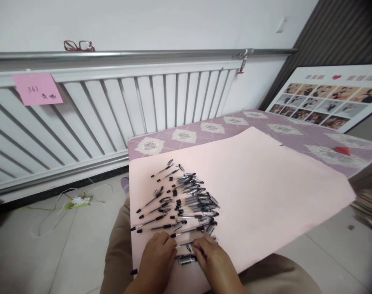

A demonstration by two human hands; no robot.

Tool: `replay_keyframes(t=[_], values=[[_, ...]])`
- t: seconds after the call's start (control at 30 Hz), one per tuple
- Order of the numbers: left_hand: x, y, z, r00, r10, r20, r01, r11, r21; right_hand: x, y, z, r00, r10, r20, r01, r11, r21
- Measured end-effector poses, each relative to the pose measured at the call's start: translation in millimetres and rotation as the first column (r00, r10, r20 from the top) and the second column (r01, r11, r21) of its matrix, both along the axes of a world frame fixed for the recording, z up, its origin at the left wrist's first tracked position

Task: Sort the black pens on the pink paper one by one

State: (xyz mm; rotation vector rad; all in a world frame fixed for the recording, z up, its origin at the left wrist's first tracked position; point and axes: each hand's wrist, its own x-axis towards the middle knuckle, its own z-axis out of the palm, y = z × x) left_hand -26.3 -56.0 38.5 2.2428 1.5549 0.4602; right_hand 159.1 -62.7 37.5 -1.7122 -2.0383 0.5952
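A heap of black-capped pens (186, 200) lies on a large pink sheet of paper (265, 183) spread over a table. My left hand (158, 255) rests near the sheet's front edge, fingers curled against a pen (186, 245) lying crosswise between both hands. My right hand (212, 259) meets it from the other side, fingers bent and pinching the same pen's end. Another pen (187, 259) lies just below, between the hands. Several pens (152, 222) lie apart on the left of the heap.
The table has a purple patterned cloth (311, 139). A white radiator (112, 110) with a pink note (37, 88) and red glasses (79, 45) on top stands behind. A power strip (79, 201) with cables lies on the floor. A photo board (330, 100) leans at right.
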Motion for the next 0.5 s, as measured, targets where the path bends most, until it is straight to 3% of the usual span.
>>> replay_keyframes(t=[0.5], values=[[1.3, 11.0, -0.2, 0.991, -0.008, -0.134, 0.001, 0.999, -0.049, 9.6, -7.5, -4.3, 0.997, 0.025, -0.078, -0.023, 0.999, 0.025]])
